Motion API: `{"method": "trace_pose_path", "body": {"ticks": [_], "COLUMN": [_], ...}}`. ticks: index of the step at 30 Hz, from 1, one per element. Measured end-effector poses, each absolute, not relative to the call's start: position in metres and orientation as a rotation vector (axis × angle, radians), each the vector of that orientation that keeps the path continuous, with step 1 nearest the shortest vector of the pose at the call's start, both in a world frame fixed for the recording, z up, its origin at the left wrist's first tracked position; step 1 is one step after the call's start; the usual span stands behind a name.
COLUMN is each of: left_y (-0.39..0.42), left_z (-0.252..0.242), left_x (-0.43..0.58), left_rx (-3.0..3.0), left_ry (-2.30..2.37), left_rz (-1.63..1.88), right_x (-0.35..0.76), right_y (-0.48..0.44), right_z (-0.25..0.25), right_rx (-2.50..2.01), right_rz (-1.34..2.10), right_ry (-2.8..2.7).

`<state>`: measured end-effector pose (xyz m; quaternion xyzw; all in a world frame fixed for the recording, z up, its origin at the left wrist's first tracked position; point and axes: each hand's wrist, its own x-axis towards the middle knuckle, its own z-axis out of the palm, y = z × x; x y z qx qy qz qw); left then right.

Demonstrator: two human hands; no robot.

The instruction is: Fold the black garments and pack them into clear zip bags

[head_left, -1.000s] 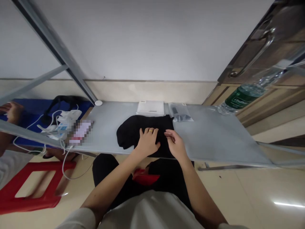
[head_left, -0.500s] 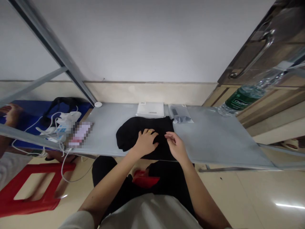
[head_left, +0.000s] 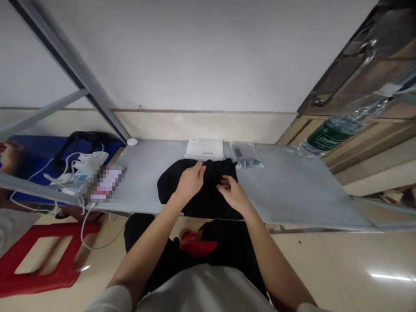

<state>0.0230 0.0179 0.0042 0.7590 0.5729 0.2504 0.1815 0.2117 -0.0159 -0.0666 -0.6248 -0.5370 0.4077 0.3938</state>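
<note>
Cloth (head_left: pixel 208 203), black and longest left to right, lies on the tabletop (head_left: pixel 292 186) beneath the left hand (head_left: pixel 191 180), bunched near its middle, grip unclear, and the right hand (head_left: pixel 233 193), loosely parted nearer its right edge.

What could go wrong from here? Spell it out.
The soft black fabric item reaches the front edge of the flat grey tabletop, so it might slip. Its far edge lies near the clear plastic pouch, which could get nudged. The thin white cable looping below the tabletop might snag.
</note>
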Motion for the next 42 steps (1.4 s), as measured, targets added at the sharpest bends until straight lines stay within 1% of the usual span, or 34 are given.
{"method": "trace_pose_path", "body": {"ticks": [2,4,7,9,11,14,19,24,26,31,34,36,38,42], "left_y": [0.029,0.038,0.045,0.045,0.04,0.023,-0.015,-0.028,-0.027,-0.029,-0.04,-0.052,-0.064,-0.081], "left_z": [0.018,0.034,0.048,0.045,0.032,0.004,-0.031,-0.046,-0.05,-0.053,-0.041,-0.03,-0.022,-0.025], "left_x": [0.014,0.006,-0.003,-0.008,-0.011,-0.014,-0.015,-0.023,-0.027,-0.028,-0.03,-0.036,-0.044,-0.054], "left_rx": [2.07,1.946,1.636,1.42,1.251,1.144,1.237,1.374,1.449,1.569,1.611,1.686,1.852,2.338], "left_ry": [1.528,1.434,1.404,1.424,1.457,1.578,1.796,1.84,1.844,1.937,2.019,2.029,1.956,1.608], "left_rz": [0.875,1.064,1.302,1.342,1.286,1.195,1.018,0.911,0.884,0.765,0.693,0.676,0.684,0.648], "right_x": [0.212,0.215,0.225,0.232,0.238,0.243,0.242,0.242,0.243,0.248,0.25,0.251,0.254,0.26], "right_y": [-0.006,0.004,0.014,0.017,0.015,0.005,-0.021,-0.038,-0.039,-0.036,-0.043,-0.054,-0.069,-0.091], "right_z": [-0.062,-0.058,-0.057,-0.058,-0.059,-0.061,-0.062,-0.069,-0.075,-0.086,-0.082,-0.074,-0.065,-0.06], "right_rx": [-1.524,-1.398,-1.203,-1.147,-1.164,-1.258,-1.399,-1.263,-1.291,-1.546,-1.637,-1.607,-1.535,-1.47], "right_rz": [1.131,1.299,1.518,1.543,1.5,1.444,1.387,1.402,1.333,1.117,0.924,0.775,0.711,0.789], "right_ry": [-1.389,-1.355,-1.13,-0.941,-0.84,-0.856,-0.825,-0.918,-0.997,-1.197,-1.351,-1.484,-1.631,-1.863]}}
